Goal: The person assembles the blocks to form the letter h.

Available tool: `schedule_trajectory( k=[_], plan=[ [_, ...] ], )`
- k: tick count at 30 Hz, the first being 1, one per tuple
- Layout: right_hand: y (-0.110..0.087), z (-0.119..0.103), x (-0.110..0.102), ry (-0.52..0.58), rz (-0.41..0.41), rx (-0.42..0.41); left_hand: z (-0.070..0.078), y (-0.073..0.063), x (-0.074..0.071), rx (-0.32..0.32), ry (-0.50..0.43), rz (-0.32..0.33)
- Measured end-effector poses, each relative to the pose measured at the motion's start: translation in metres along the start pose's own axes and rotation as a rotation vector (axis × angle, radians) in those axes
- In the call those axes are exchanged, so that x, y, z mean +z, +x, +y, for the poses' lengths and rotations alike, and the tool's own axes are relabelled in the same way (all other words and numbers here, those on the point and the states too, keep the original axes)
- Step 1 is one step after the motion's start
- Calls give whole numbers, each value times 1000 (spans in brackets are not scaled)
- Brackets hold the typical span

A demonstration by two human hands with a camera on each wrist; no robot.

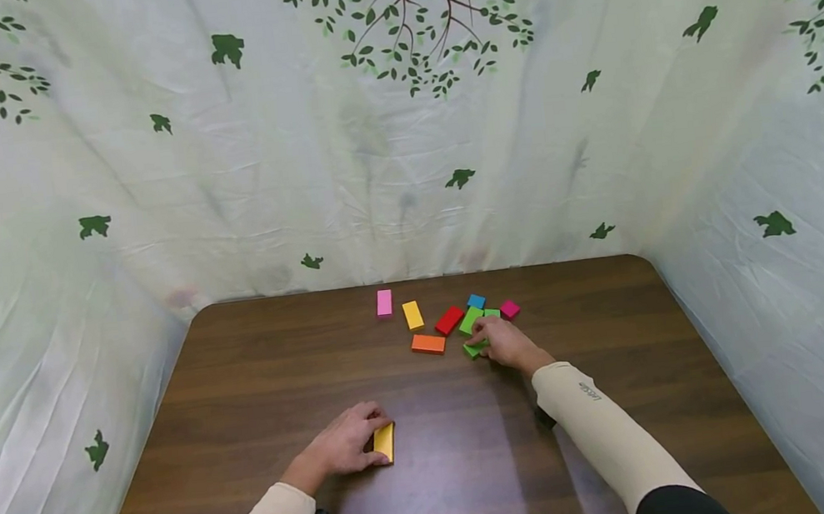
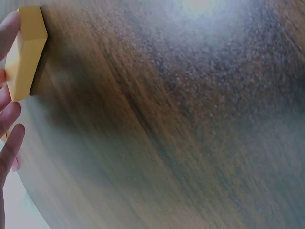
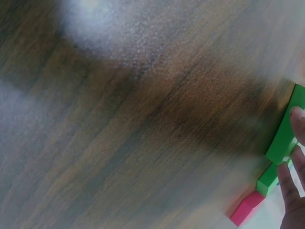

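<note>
In the head view my left hand (image 1: 347, 441) grips a yellow block (image 1: 384, 444) near the middle of the table, thumb at its near end and fingers at the far end. The left wrist view shows the same yellow block (image 2: 28, 45) at its upper left edge, between thumb and fingertips. Farther back, my right hand (image 1: 506, 343) pinches a green block (image 1: 472, 351) at the front of a loose group of blocks. From the right wrist, the thumb lies on the near face of that green block (image 3: 282, 136), with fingers along its other side.
Around the right hand lie another green block (image 1: 471, 320), a partly hidden green one (image 1: 492, 312), a blue block (image 1: 476, 301) and a magenta block (image 1: 510, 309). Leftward are red (image 1: 450, 320), orange (image 1: 429, 344), yellow (image 1: 413, 315) and pink (image 1: 384, 303) blocks. A leaf-patterned curtain (image 1: 407, 207) stands behind the table (image 1: 258, 374).
</note>
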State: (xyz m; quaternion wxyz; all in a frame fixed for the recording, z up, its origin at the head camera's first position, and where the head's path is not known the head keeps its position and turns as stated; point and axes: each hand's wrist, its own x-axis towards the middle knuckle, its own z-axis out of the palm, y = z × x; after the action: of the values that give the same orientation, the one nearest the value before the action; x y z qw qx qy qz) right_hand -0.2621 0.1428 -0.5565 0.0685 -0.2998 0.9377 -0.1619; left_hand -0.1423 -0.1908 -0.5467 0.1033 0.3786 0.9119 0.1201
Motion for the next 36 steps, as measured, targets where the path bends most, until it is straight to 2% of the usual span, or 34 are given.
schedule_trajectory(
  k=[8, 13, 18, 22, 26, 36],
  plan=[
    [-1, -2, 0, -53, 15, -2, 0, 1, 3, 48, 45, 68],
    [-2, -4, 0, -52, 35, -1, 1, 0, 3, 38, 20, 83],
    [-2, -5, 0, -42, 39, 21, 0, 0, 5, 67, 6, 120],
    [-3, -6, 0, -46, 41, 44, 0, -1, 5, 69, -19, 105],
    [-4, -8, 0, -39, 45, 72, 0, -1, 5, 43, -42, 79],
    [-7, -10, 6, 21, 83, 107, 1, 0, 5, 5, -46, 94]
  ],
)
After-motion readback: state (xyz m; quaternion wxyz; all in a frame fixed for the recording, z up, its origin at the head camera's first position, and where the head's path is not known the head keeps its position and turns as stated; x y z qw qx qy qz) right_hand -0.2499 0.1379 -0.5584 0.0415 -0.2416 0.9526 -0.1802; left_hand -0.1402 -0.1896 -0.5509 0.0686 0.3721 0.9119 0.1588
